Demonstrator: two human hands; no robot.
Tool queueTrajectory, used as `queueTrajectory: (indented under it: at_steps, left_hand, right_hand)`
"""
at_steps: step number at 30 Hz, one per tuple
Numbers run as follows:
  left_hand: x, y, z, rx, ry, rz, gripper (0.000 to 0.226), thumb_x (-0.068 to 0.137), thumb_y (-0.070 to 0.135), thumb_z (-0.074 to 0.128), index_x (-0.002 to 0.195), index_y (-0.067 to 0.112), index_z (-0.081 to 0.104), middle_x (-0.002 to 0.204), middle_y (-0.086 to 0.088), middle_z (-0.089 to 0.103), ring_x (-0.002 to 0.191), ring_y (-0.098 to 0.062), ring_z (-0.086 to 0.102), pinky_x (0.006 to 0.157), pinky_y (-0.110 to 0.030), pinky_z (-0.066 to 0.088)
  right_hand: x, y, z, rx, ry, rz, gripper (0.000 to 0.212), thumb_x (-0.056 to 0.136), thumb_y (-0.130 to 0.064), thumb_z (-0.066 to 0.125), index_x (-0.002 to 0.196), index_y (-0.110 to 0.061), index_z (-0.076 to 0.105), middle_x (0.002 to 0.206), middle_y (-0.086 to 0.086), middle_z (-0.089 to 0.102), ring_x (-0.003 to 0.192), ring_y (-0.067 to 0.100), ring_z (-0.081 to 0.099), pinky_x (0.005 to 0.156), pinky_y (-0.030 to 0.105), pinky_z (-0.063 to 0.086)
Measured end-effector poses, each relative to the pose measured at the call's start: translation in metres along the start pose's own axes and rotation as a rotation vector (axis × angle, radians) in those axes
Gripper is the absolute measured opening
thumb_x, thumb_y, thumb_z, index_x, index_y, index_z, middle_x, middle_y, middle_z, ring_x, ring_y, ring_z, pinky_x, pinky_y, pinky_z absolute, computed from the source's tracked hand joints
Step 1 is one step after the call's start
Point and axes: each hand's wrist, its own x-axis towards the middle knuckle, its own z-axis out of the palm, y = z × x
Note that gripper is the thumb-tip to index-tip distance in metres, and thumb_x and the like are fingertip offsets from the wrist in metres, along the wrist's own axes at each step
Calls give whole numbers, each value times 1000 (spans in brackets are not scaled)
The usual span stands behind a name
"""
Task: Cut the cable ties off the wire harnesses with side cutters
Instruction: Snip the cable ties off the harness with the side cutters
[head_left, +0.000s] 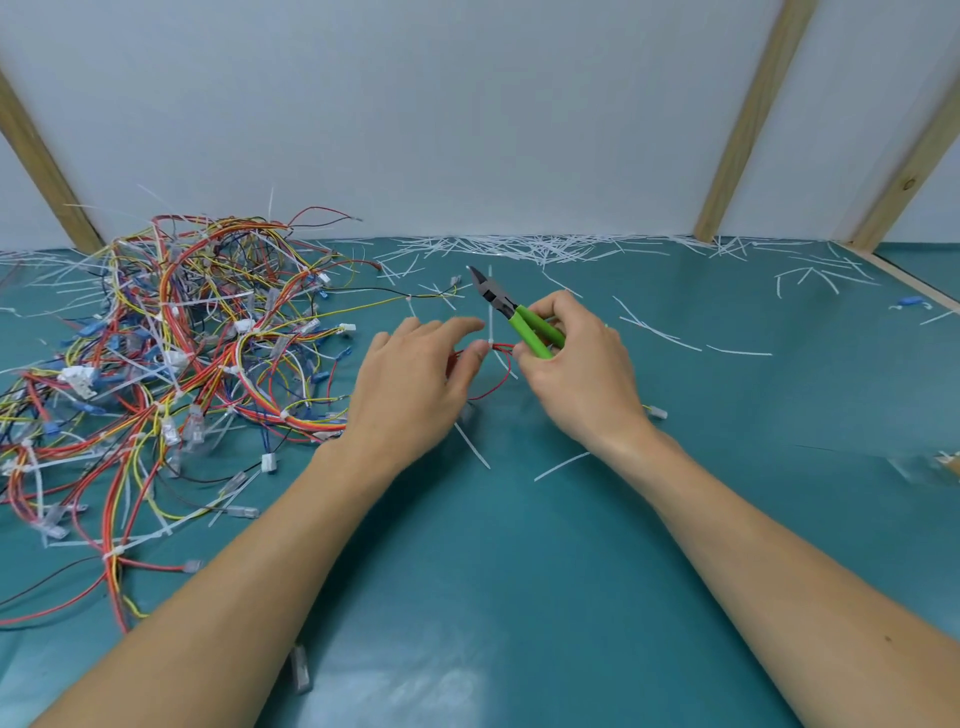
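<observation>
- On the teal bench (519, 571), the left hand (415, 379) pinches a thin red wire harness (498, 347) at its white cable tie (490, 332).
- Right hand (576, 364) grips green-handled side cutters (514, 314), their tips up and clear of the tie.

Right hand (576, 369) grips (green) side cutters (511, 312)

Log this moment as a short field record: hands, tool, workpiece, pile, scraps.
left hand: pinches small red wire harness
right hand: grips green-handled side cutters, tips pointing up and away, not on a tie
white cable tie: uncut on that harness
tangled multicoloured wire pile: left of hands
cut white tie scraps: along the back wall
</observation>
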Motion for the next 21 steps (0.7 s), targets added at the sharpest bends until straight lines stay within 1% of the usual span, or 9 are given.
queueTrajectory:
  at_steps: [3, 5, 7, 9, 11, 13, 16, 19, 21]
  left_hand:
    - [-1, -6, 6, -231, -75, -121, 33, 103, 45, 45, 92, 26, 69, 56, 7, 52, 70, -22, 54, 62, -35, 33]
    - [-1, -8, 8, -362, -142, -179, 35, 103, 44, 47, 82, 24, 66, 54, 4, 53, 62, -21, 54, 59, -36, 39]
    - [0, -9, 9, -440, -167, -191, 33, 103, 41, 50, 79, 23, 66, 57, -1, 56, 61, -23, 54, 62, -38, 44]
    - [1, -9, 8, -495, -173, -210, 30, 101, 37, 55, 78, 22, 66, 53, 4, 47, 53, -16, 43, 58, -35, 39]
    - [1, -10, 9, -531, -166, -254, 25, 98, 33, 59, 79, 19, 67, 54, 8, 44, 51, -10, 37, 57, -32, 37]
    - [1, -11, 9, -545, -164, -291, 22, 97, 29, 61, 80, 17, 68, 58, 3, 51, 53, -9, 41, 56, -28, 37]
    - [2, -12, 6, -621, -165, -318, 21, 99, 26, 59, 83, 15, 66, 67, -1, 68, 55, -8, 55, 56, -17, 42]
    - [3, -15, 3, -623, -130, -338, 21, 100, 29, 58, 83, 19, 66, 59, -2, 66, 47, -10, 51, 51, -21, 39]
    - [3, -17, 3, -581, -101, -354, 22, 99, 33, 58, 83, 21, 67, 59, -7, 62, 50, -15, 48, 55, -28, 37]
  right_hand:
    - [-3, -1, 4, 7, -39, -43, 21, 89, -29, 72, 95, -33, 52, 81, -18, 65, 83, 21, 64, 77, 39, 52]
    - [-3, 0, 5, -4, -54, -51, 23, 89, -29, 73, 94, -34, 51, 84, -17, 66, 85, 21, 66, 78, 40, 53]
    - [-2, 2, 7, -16, -65, -49, 23, 89, -28, 72, 93, -35, 50, 83, -17, 66, 86, 23, 65, 79, 41, 53]
    - [-1, 5, 7, -34, -76, -46, 23, 89, -28, 71, 92, -36, 50, 84, -16, 67, 87, 23, 64, 78, 41, 53]
    - [1, 8, 7, -55, -92, -49, 20, 89, -29, 71, 93, -35, 53, 88, -15, 69, 88, 23, 64, 79, 40, 53]
    - [2, 11, 7, -75, -99, -55, 17, 88, -31, 71, 93, -34, 55, 87, -16, 68, 89, 22, 64, 79, 40, 53]
    - [4, 14, 5, -97, -55, -52, 19, 86, -41, 73, 91, -34, 56, 79, -24, 61, 86, 18, 62, 74, 36, 50]
    - [8, 17, -2, -77, 2, -43, 32, 82, -57, 76, 91, -31, 61, 86, -20, 66, 83, 13, 62, 73, 34, 50]
    - [10, 19, -7, -72, 26, -45, 39, 78, -66, 75, 93, -31, 65, 89, -17, 69, 85, 10, 64, 75, 34, 52]
